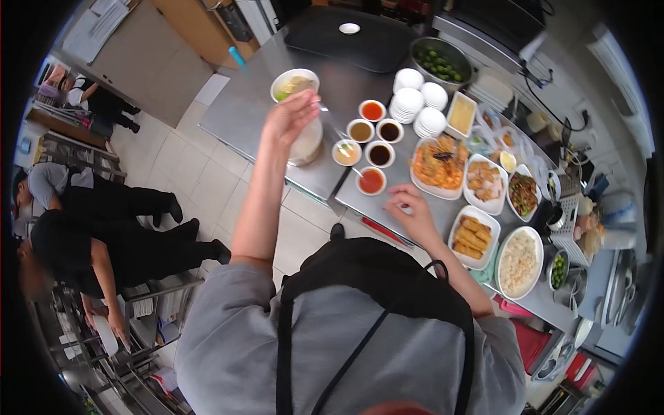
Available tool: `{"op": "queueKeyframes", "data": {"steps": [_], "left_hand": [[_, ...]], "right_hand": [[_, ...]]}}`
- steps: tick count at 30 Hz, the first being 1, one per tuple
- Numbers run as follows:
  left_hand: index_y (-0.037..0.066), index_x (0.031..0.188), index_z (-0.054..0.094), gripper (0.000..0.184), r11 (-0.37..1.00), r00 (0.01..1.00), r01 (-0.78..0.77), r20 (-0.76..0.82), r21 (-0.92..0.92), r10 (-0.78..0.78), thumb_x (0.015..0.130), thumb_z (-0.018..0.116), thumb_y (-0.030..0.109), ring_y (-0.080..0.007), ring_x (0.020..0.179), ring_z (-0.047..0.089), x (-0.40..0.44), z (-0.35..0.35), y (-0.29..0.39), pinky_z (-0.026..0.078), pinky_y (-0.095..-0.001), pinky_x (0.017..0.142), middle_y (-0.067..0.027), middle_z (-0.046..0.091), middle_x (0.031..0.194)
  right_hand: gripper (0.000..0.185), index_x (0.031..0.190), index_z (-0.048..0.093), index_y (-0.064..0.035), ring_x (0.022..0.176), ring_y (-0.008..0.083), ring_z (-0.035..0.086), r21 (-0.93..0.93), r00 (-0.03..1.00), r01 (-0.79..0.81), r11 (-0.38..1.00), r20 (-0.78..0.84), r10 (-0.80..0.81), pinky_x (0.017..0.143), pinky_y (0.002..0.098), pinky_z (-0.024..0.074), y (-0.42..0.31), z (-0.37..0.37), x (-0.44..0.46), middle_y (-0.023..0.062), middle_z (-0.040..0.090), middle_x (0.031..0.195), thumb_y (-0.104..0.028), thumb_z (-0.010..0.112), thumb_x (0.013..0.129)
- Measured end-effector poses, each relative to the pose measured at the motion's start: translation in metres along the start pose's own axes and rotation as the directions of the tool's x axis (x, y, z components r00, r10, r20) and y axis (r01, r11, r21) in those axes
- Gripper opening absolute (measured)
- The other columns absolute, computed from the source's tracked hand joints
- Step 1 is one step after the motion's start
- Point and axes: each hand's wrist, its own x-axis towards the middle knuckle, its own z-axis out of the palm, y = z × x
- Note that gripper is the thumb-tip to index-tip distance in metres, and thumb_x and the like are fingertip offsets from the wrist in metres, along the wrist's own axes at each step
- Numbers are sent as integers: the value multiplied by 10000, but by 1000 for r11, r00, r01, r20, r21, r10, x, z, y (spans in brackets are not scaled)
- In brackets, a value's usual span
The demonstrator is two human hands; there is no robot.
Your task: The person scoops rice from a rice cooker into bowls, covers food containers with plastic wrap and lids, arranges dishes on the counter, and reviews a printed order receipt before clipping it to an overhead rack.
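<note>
My left hand (292, 119) is raised beside a white bowl (295, 73) with yellow and green food in it. Its fingers are pressed together, with something thin and pale at their tips, too blurred to make out. Below that hand, a round container (305, 144) of pale contents is partly hidden. Near a bowl of red sauce (371, 181), my right hand (413, 209) hovers with its fingers loosely curved and apart, holding nothing. Small sauce bowls stand in a cluster between the hands, among them a brown one (360, 131) and a dark one (380, 154).
On the right of the steel counter are a shrimp-coloured dish (438, 164), fried rolls (472, 236), rice (519, 261) and stacked white bowls (407, 104). A black tray (332, 50) lies at the back. Several people work at left, one bending over a rack (149, 304).
</note>
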Motion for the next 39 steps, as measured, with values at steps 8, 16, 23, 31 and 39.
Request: {"op": "queueKeyframes", "data": {"steps": [8, 16, 23, 31, 39], "left_hand": [[-32, 927, 569, 166, 969, 964, -20, -252, 245, 83, 796, 543, 66, -138, 654, 583, 78, -161, 25, 506, -253, 647, -96, 610, 784], [-26, 850, 599, 134, 886, 948, 317, -145, 338, -284, 749, 579, 60, -168, 621, 590, 111, -206, -55, 501, -275, 583, -91, 610, 748], [-30, 1004, 550, 248, 760, 932, 333, -71, 558, -356, 793, 536, 100, -174, 746, 599, 127, -214, -57, 506, -291, 636, -117, 599, 906], [-28, 951, 580, 255, 773, 962, 221, -2, 594, -273, 770, 562, 150, -154, 713, 578, 120, -208, -54, 478, -283, 638, -102, 608, 862], [-14, 924, 594, 413, 796, 997, 13, 48, 605, -53, 853, 446, 365, -152, 773, 558, 100, -187, -24, 443, -284, 706, -80, 604, 851]], "right_hand": [[171, 668, 571, -6, 702, 213, 496, 27, 998, 58, 998, 11, -58, 604, 307, 396, 32, 134, 111, 86, 524, 771, -156, 650, 694], [259, 687, 622, -36, 685, 292, 539, -202, 978, -182, 962, 69, 199, 600, 360, 406, 61, 165, 145, 138, 573, 709, -294, 636, 679], [240, 688, 634, -89, 692, 187, 539, -695, 990, 124, 708, 137, -38, 593, 305, 442, 51, 171, 160, 29, 580, 743, -320, 637, 623], [147, 688, 622, -146, 741, 200, 504, -785, 888, 358, 506, 118, -445, 606, 314, 427, 77, 179, 152, 14, 535, 703, -269, 585, 617], [211, 676, 578, -73, 800, 206, 523, -730, 966, 231, 643, 93, -242, 642, 332, 441, 43, 133, 129, 39, 503, 766, -282, 574, 701]]}}
